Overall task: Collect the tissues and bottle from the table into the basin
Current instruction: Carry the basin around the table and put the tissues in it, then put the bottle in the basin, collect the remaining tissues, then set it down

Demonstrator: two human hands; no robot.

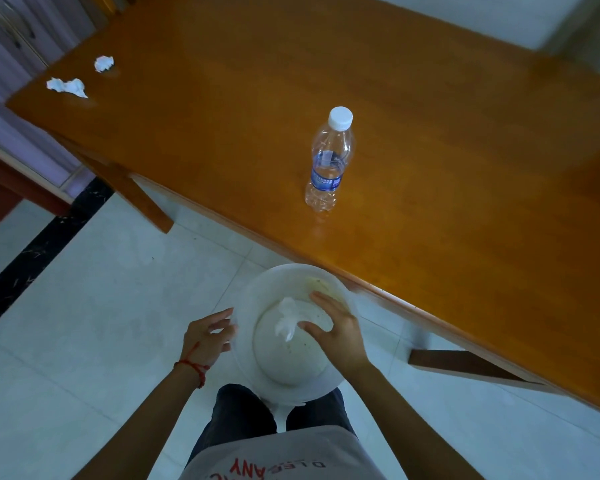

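While the white basin (293, 282) sits low in the middle of the frame, below the near edge of the wooden tabletop (430, 168) and above the pale tiled floor (101, 306), both hands are at it. At the basin's left rim is the left hand (207, 336), its fingers curled loosely against the outside of the wall; whether they actually grip the rim cannot be told. A red string (191, 365) circles that wrist. Over the inside of the basin the right hand (338, 332) is spread, fingers apart and extended, with nothing closed in it; its thumb tip lies just beside a crumpled white tissue (286, 318) that is inside the basin, near the middle of its bottom. Whether the thumb touches the tissue cannot be told. On the tabletop, right of centre in the frame, a clear plastic bottle (328, 161) with a white cap and a blue label stands upright, well apart from the hands. Two more crumpled tissues lie at the upper left of the frame near the tabletop's far left corner: a small rounded tissue wad (103, 63) and, just below and left of it, a longer flattened tissue piece (67, 86). They are near each other but not touching.
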